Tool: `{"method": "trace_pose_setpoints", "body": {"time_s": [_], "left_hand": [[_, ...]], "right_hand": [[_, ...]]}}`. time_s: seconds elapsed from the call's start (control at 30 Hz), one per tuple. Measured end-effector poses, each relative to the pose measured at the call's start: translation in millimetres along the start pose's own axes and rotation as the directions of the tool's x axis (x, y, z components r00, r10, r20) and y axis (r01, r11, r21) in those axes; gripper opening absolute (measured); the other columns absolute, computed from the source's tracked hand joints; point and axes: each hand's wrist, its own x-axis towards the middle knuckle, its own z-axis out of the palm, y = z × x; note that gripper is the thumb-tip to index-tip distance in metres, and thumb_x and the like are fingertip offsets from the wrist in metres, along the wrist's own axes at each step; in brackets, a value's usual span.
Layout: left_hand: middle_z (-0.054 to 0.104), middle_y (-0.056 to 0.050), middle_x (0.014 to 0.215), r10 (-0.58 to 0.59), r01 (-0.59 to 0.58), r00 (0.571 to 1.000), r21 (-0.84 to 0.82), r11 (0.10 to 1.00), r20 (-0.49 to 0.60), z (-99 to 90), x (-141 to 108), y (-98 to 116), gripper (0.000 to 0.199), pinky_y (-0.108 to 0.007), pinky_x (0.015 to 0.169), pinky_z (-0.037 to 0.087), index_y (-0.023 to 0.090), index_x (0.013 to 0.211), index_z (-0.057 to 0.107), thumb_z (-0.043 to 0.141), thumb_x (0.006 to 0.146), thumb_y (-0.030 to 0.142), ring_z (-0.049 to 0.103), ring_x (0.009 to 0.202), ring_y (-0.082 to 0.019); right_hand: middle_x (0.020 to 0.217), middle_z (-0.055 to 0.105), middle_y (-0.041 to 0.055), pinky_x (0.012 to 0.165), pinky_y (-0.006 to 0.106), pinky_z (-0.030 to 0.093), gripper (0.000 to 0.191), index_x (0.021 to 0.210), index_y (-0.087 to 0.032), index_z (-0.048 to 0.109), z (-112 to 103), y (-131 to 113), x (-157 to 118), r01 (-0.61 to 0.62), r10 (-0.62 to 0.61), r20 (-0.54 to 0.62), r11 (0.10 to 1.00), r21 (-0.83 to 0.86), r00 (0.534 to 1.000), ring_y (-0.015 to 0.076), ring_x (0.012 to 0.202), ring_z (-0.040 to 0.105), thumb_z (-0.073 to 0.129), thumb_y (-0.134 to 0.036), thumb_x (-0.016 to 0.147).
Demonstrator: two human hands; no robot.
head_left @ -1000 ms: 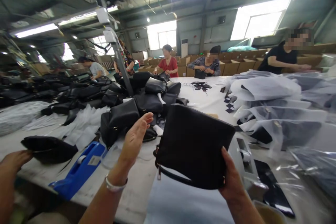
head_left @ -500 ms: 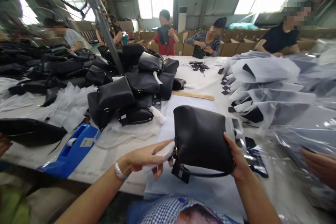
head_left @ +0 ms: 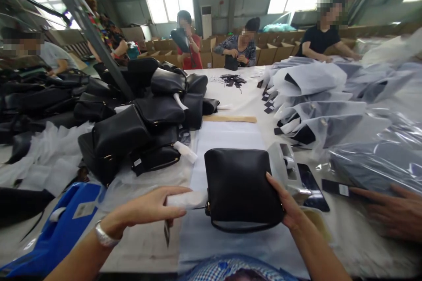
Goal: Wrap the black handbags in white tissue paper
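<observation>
A black handbag (head_left: pixel 242 186) stands over white sheets (head_left: pixel 227 138), its handle hanging at the bottom edge. My right hand (head_left: pixel 286 204) grips the bag's lower right side, thumb on the front. At the bag's left, my left hand (head_left: pixel 161 206) pinches a white-wrapped strip (head_left: pixel 186 200) that reaches the metal fitting. A dark tag (head_left: pixel 167 232) dangles below my left fingers.
Black bags (head_left: pixel 118 131) are piled at left, near a blue tape dispenser (head_left: pixel 66 224). At right lie plastic-wrapped bags (head_left: pixel 316 79), a phone (head_left: pixel 311 186) and a clear dispenser (head_left: pixel 285 167). Another person's hand (head_left: pixel 392 210) touches a tag at far right. People work across the table.
My left hand has drawn the wrapped strip out leftward from the bag. The bag sits slightly lower and more level. The view has turned right, and the hand at right now touches a tag.
</observation>
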Motion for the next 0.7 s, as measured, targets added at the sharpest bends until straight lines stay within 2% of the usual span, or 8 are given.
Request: {"method": "trace_pose_setpoints", "body": {"time_s": [0.07,0.17,0.2,0.27,0.43,0.53,0.63,0.7], "left_hand": [[0.076,-0.001,0.083,-0.053,0.042,0.993,0.107,0.993,0.104,2.7,9,-4,0.059,-0.035,0.067,0.056,0.030,0.134,0.059,0.061,0.081,0.056,0.069,0.061,-0.022],[0.073,-0.005,0.116,0.036,-0.022,0.998,0.239,0.971,-0.053,13.2,30,-21,0.055,-0.040,0.093,0.051,0.029,0.127,0.065,0.062,0.080,0.058,0.070,0.099,-0.029],[0.069,-0.005,0.125,0.069,-0.046,0.994,0.269,0.962,-0.079,17.6,37,-29,0.054,-0.041,0.101,0.046,0.029,0.124,0.067,0.064,0.078,0.058,0.065,0.111,-0.030],[0.066,-0.005,0.130,0.076,-0.049,0.994,0.309,0.950,-0.076,25.5,49,-43,0.054,-0.042,0.107,0.041,0.030,0.124,0.068,0.064,0.078,0.058,0.060,0.121,-0.031],[0.066,-0.004,0.131,0.048,-0.026,0.997,0.324,0.946,-0.061,33.4,57,-63,0.055,-0.039,0.100,0.047,0.032,0.125,0.067,0.060,0.080,0.062,0.062,0.116,-0.031],[0.067,-0.002,0.130,0.033,-0.007,0.997,0.327,0.945,-0.074,34.8,56,-69,0.055,-0.036,0.086,0.053,0.033,0.126,0.066,0.058,0.081,0.062,0.069,0.097,-0.028],[0.069,-0.002,0.126,0.015,0.015,0.996,0.341,0.940,-0.085,38.2,55,-74,0.056,-0.035,0.076,0.055,0.033,0.128,0.064,0.056,0.082,0.063,0.069,0.077,-0.024],[0.069,-0.002,0.125,0.012,0.022,0.995,0.347,0.937,-0.095,40.4,54,-78,0.055,-0.035,0.076,0.055,0.033,0.128,0.065,0.056,0.082,0.062,0.069,0.075,-0.024]], "right_hand": [[0.104,0.076,0.0071,0.093,0.033,0.058,0.035,0.109,-0.015,0.072,-1,2,6,-0.024,0.025,0.015,0.999,-0.024,1.000,0.0232,0.098,0.073,0.071,-0.039,0.083],[0.109,0.075,0.0101,0.095,0.034,0.056,0.044,0.113,-0.013,0.071,-1,3,17,-0.024,0.028,0.038,0.993,-0.113,0.999,0.0242,0.102,0.071,0.070,-0.046,0.083],[0.110,0.075,0.0103,0.096,0.034,0.056,0.046,0.114,-0.013,0.070,-1,3,20,0.000,0.006,0.042,0.988,-0.151,0.999,0.0243,0.103,0.071,0.070,-0.048,0.083],[0.115,0.073,0.0093,0.099,0.034,0.053,0.048,0.118,-0.016,0.068,-2,2,25,0.076,-0.066,0.053,0.971,-0.229,0.996,0.0235,0.107,0.069,0.069,-0.049,0.084],[0.125,0.069,0.0044,0.104,0.038,0.049,0.051,0.128,-0.024,0.062,-10,6,27,0.180,-0.163,0.080,0.926,-0.332,0.983,0.0218,0.115,0.065,0.065,-0.052,0.085],[0.126,0.068,0.0030,0.105,0.039,0.046,0.051,0.128,-0.026,0.062,-12,9,27,0.244,-0.226,0.092,0.896,-0.371,0.970,0.0221,0.118,0.063,0.062,-0.055,0.086],[0.131,0.065,0.0020,0.110,0.039,0.041,0.053,0.127,-0.027,0.063,-14,9,28,0.356,-0.401,0.036,0.763,-0.540,0.915,0.0236,0.126,0.057,0.065,-0.056,0.083],[0.127,0.068,0.0040,0.108,0.041,0.043,0.060,0.131,-0.025,0.060,-16,8,28,0.341,-0.475,-0.008,0.642,-0.687,0.880,0.0257,0.123,0.059,0.065,-0.057,0.081]]}}
